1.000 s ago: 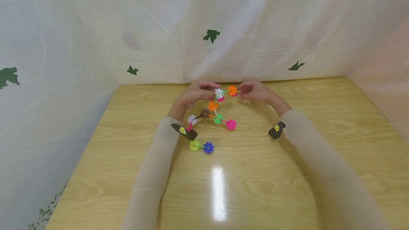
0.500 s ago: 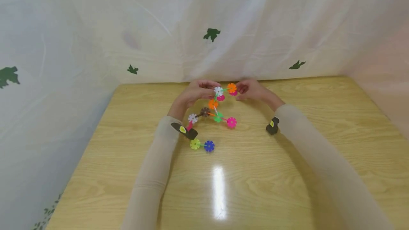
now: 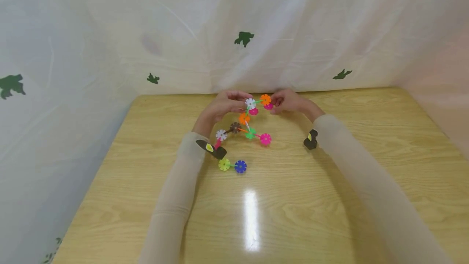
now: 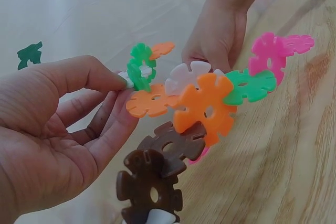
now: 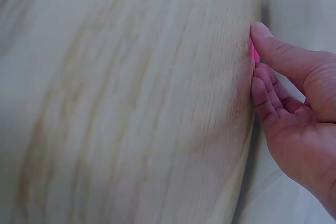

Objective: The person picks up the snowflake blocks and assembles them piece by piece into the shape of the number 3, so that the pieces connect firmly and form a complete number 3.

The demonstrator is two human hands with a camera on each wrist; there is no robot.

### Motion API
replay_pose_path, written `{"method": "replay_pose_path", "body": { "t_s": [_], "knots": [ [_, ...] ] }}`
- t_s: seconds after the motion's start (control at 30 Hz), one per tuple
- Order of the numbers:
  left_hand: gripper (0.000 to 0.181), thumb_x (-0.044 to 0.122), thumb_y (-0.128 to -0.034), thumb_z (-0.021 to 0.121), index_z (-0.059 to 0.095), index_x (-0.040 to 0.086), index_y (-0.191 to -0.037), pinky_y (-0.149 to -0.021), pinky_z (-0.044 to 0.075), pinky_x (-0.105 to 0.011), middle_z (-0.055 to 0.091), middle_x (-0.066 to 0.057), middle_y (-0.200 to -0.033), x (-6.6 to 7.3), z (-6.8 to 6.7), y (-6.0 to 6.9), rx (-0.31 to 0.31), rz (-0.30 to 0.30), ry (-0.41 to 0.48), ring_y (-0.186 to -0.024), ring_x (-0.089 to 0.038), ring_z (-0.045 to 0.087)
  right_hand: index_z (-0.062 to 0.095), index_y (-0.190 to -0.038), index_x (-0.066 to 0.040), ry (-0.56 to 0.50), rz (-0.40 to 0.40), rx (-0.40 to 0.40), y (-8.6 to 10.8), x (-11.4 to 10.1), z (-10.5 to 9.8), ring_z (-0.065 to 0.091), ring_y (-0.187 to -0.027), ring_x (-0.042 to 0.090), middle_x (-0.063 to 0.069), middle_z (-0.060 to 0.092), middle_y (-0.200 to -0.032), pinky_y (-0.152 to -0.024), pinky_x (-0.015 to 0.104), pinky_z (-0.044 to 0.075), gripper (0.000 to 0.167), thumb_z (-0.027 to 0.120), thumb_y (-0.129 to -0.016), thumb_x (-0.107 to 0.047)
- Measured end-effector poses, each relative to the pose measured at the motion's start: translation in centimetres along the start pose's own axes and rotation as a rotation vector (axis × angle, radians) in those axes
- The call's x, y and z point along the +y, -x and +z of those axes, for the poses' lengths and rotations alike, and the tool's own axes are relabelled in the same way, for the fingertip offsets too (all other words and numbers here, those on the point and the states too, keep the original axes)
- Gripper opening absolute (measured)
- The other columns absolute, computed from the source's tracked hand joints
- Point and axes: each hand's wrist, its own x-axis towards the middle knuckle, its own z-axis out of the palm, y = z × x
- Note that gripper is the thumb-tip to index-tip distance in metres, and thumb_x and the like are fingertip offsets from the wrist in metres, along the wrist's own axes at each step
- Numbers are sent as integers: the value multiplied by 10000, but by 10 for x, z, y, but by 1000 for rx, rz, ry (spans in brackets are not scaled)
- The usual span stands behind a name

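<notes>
A chain of interlocking plastic snowflake discs (image 3: 250, 133) in white, orange, green, pink, brown, yellow and blue winds over the table. My left hand (image 3: 224, 107) pinches a white disc (image 4: 126, 77) between thumb and fingers, at the chain's far end. Linked to it are green (image 4: 140, 69) and orange discs, with brown discs (image 4: 149, 187) nearer the wrist camera. At the right of that end, my right hand (image 3: 287, 102) pinches a pink disc (image 5: 255, 53) just under an orange disc (image 3: 265, 100). Its fingertips are partly hidden in the head view.
The wooden table (image 3: 311, 207) ends at a white curtain (image 3: 190, 31) with green leaf shapes, close behind both hands. Yellow (image 3: 224, 164) and blue discs (image 3: 240, 166) of the chain lie nearest the person, beside the left wrist camera (image 3: 212, 149).
My right hand has shifted a little left, its fingers now right against the orange and pink discs. The left hand keeps its hold on the white disc, almost still.
</notes>
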Motion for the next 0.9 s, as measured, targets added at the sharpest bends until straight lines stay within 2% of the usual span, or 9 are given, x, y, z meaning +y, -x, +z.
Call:
{"method": "replay_pose_path", "body": {
  "t_s": [0.2,0.33,0.7,0.9],
  "knots": [
    [317,-18,-937,655,682,6,-1252,-864,618,-308,654,-35,-981,0,-1,1,-1,4,8,-872,-156,649,703,-1103,95,10,-18,3,-1,0,0,573,-875,223,245,673,-1023,-707,192,472,301,796,-845,-29],
    [317,-12,-940,654,678,4,-1256,-848,616,-292,654,-37,-994,1,-1,1,-2,3,7,-880,-156,644,711,-1089,102,11,-36,-18,1,-4,-1,613,-873,226,268,707,-1043,-710,188,494,282,788,-842,-8],
    [328,-23,-943,644,667,-10,-1270,-984,577,-431,669,-27,-994,0,1,0,-6,5,7,-892,-149,652,700,-1072,114,-65,-23,-51,5,-9,2,653,-825,189,280,722,-1064,-703,176,540,293,808,-814,30],
    [327,-20,-951,633,657,-15,-1277,-1028,551,-481,655,-28,-984,1,1,0,0,7,8,-876,-142,655,687,-1054,118,-68,-40,-50,6,-13,5,662,-798,171,283,726,-1051,-678,178,537,296,819,-805,29]
  ]
}}
